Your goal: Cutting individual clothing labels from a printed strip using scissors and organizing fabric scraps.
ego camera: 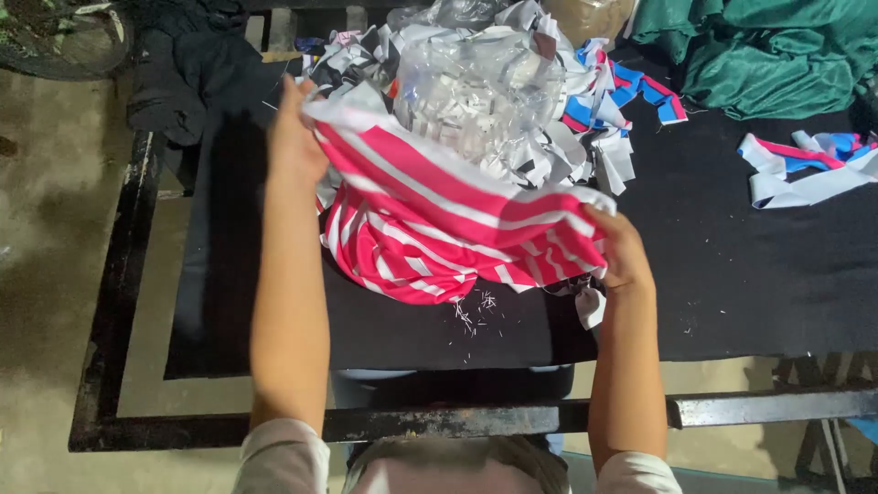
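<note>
A pink cloth with white stripes (pixel 439 224) is stretched between my two hands above a black table top (pixel 732 265). My left hand (pixel 294 137) grips its far left corner. My right hand (pixel 620 249) grips its near right corner. The cloth's lower part bunches on the table below. Just behind it lies a clear plastic bag (pixel 480 91) on a heap of white, grey and blue fabric scraps (pixel 585 128).
Green cloth (pixel 777 46) is piled at the back right. Loose pink, blue and white strips (pixel 809 165) lie to the right. Dark cloth (pixel 183 73) hangs off the table's left back corner. A black metal frame (pixel 439 421) runs along the near edge.
</note>
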